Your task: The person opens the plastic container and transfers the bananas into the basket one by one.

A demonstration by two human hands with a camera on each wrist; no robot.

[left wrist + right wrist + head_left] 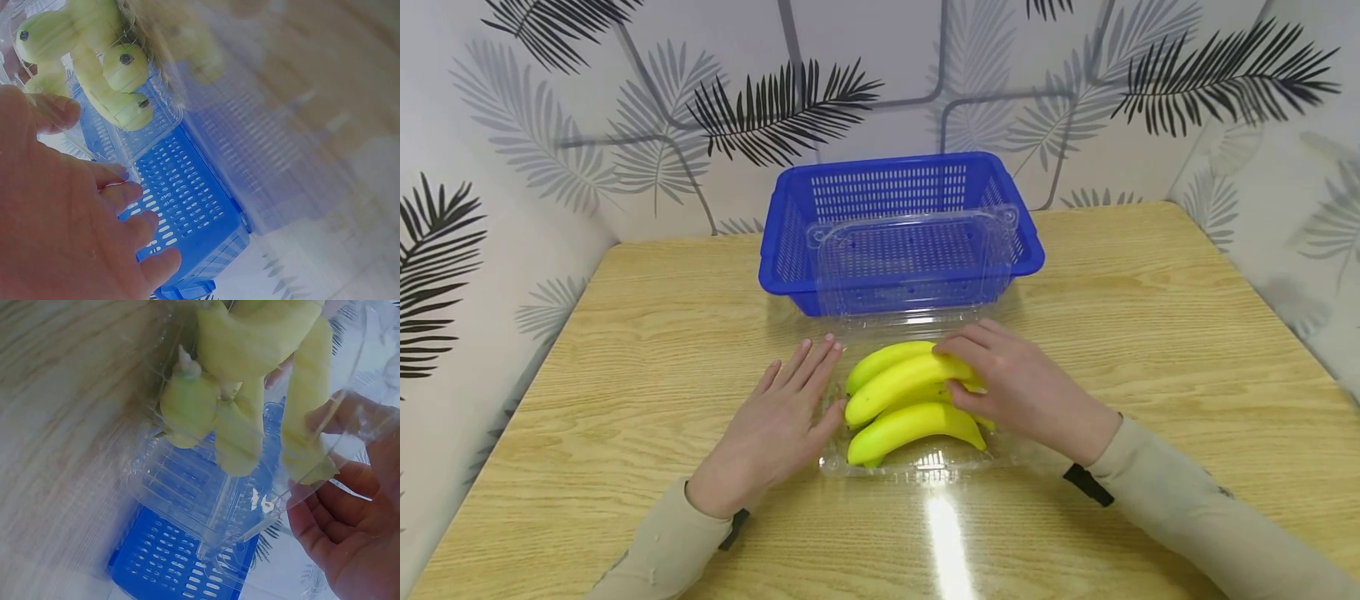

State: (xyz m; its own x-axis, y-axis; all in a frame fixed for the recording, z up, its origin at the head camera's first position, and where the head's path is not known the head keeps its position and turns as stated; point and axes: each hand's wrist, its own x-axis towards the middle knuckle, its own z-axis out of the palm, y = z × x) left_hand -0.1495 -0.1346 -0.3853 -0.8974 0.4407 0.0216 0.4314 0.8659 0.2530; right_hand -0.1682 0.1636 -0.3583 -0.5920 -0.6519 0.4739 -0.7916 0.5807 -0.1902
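Note:
Several yellow bananas lie in a clear plastic clamshell container (880, 472), seen in the head view at the middle of the table. My right hand (1018, 387) pinches one end of the topmost banana (898, 388) between thumb and fingers; in the right wrist view that banana (306, 406) stands out by the container's wall. At the container's left side, my left hand (778, 429) rests with its fingers straight, the thumb close to the wall. The container's transparent lid (917, 292) is raised and tilts back against the basket.
Behind the container stands a blue perforated plastic basket (778, 242). Wood-grain table (662, 333) surface extends on both sides. A wall with a leaf pattern (880, 50) rises behind the table's far edge.

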